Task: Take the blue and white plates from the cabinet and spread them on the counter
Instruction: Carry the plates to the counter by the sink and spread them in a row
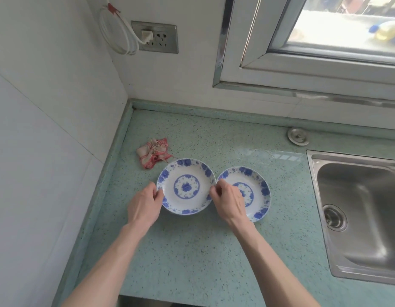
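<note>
Two blue and white plates with flower rims lie side by side on the green speckled counter [192, 251]. The left plate [186, 173] is held at both sides: my left hand [145, 204] grips its left rim and my right hand [227, 200] pinches its right rim. My right hand partly covers the right plate [256, 180], which rests flat and touches the left plate's edge. No cabinet is in view.
A crumpled red and white cloth [153, 152] lies just behind the left plate. A steel sink [360, 209] is set into the counter at the right. White walls close the left and back, with a socket [155, 36] and a window [325, 41] above.
</note>
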`<state>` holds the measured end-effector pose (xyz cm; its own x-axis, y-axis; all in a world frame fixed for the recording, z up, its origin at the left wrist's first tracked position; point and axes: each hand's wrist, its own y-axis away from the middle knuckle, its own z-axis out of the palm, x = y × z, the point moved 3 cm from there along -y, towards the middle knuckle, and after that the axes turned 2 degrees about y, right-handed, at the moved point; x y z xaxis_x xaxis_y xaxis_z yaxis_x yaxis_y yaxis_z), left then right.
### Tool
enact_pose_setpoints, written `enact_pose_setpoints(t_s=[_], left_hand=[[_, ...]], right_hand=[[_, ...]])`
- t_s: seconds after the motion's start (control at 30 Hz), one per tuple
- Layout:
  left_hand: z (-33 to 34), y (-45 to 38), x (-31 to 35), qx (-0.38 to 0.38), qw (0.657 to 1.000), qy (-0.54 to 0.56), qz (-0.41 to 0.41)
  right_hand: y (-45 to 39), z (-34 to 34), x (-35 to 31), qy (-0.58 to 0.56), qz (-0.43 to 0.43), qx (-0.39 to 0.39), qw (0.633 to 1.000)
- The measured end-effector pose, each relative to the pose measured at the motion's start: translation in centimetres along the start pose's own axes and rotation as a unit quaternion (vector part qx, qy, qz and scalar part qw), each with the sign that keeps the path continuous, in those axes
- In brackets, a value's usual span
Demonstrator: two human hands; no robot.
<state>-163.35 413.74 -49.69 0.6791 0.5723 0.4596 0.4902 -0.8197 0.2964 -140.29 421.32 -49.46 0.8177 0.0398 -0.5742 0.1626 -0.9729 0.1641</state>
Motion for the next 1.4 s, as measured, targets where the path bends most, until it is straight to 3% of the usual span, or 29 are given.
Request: enact_pose_setpoints(t_s=[0.33,0.67,0.87,1.1,1.4], left_hand=[[0.3,3.4,6.4,0.112,0.984,0.106,0.088],[8.3,9.0,19.1,0.085,0.983,0.141,0.084],[13.6,11.2,24.2,0.016,0.994,0.084,0.069],[17.4,12.9,27.4,-0.015,0.997,0.034,0.062],[18.6,12.6,27.6,-0.02,0.997,-0.049,0.052]], right_hand=[[1.7,-4.8,4.4,-0.056,0.003,0.075,0.996],[3.8,-14.3,15.8,-0.087,0.078,0.137,0.984],[4.9,-17.9,22.4,-0.111,0.125,0.158,0.973],[5.0,-18.8,28.1,-0.098,0.147,0.15,0.973],[4.2,-16.9,29.7,-0.139,0.158,0.1,0.972]])
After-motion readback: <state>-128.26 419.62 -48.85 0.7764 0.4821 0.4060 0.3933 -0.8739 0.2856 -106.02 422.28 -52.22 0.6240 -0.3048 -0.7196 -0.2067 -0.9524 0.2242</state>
